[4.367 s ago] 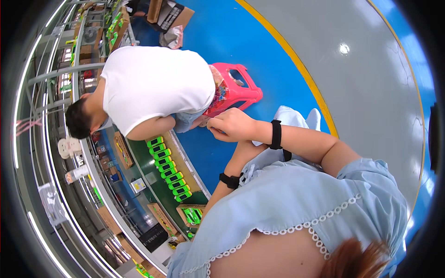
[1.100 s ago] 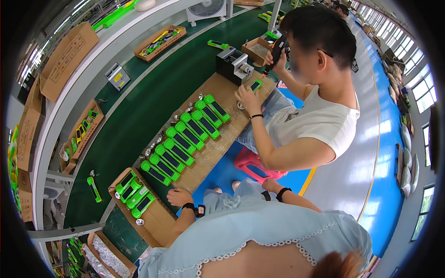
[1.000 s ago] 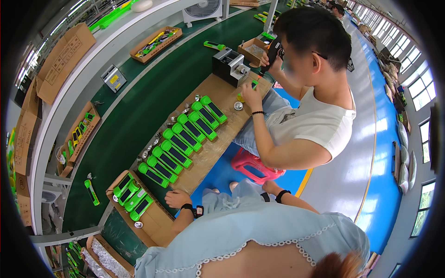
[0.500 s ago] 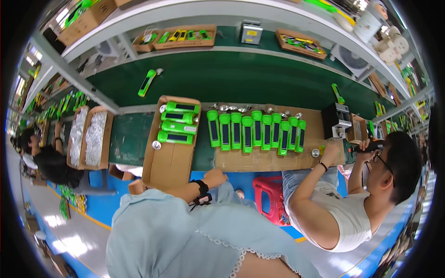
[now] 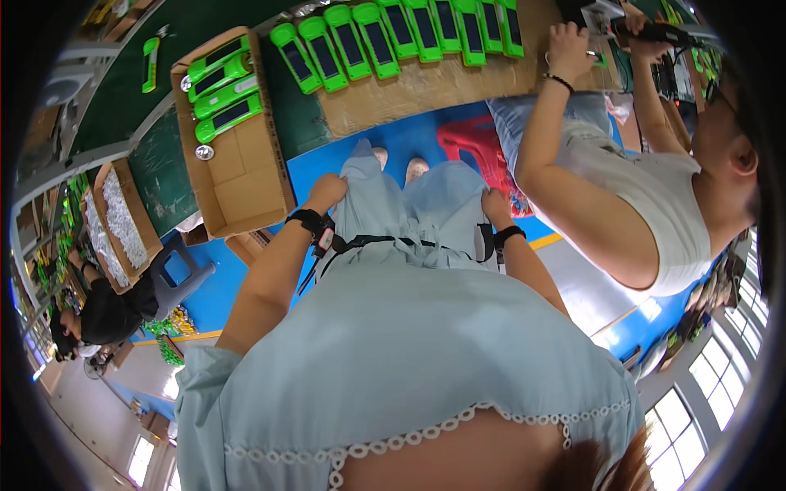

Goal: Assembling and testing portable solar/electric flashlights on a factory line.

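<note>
My left hand is closed on the skirt of a light blue dress over my left thigh. On the other side, my right hand pinches the same cloth, its fingers partly hidden by the folds. Both wrists carry black straps. Beyond my knees, a row of green flashlights with dark panels lies on a flat cardboard sheet. A long open cardboard box to the left holds several more green flashlights at its far end. Neither hand touches them.
A co-worker in a white top sits at the right, holding a black tool. A red stool stands between us. Boxes of silvery pieces and another person are at the left. One flashlight lies apart at the far left.
The view has tipped down toward my lap. My left hand has shifted to my left thigh and grips the dress. My right hand, unseen before, now shows on the dress too.
</note>
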A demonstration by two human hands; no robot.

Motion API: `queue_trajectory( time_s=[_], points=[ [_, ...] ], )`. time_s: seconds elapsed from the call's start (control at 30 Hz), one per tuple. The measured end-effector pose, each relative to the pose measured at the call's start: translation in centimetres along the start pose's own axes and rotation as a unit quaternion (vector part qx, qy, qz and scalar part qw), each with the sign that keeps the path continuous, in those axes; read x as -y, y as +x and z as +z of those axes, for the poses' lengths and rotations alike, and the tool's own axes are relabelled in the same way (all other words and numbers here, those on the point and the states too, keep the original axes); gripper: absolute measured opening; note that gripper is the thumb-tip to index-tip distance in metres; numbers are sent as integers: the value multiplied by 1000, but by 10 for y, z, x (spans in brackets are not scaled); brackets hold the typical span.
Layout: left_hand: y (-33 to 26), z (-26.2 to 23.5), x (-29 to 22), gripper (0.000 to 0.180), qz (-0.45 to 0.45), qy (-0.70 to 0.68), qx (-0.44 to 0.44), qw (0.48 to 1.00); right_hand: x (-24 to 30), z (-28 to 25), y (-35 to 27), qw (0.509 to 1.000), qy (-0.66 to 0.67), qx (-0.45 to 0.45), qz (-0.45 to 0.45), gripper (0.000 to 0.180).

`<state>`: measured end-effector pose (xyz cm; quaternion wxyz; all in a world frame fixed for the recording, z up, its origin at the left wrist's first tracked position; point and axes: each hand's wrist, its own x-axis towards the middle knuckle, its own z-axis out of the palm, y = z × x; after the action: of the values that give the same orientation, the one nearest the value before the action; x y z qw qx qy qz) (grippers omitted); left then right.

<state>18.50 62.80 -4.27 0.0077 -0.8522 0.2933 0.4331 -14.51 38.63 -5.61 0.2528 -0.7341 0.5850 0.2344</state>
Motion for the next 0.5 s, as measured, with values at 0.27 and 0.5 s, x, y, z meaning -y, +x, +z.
queue_trajectory(
  time_s=[0.27,0.5],
  points=[
    [-32,-33,-64,53,-44,56,-68,995,25,-28,-38,997,8,67,-28,65],
    [-31,12,-122,42,135,227,281,923,80,-1,-56,860,-142,390,-298,55]
  ],
)
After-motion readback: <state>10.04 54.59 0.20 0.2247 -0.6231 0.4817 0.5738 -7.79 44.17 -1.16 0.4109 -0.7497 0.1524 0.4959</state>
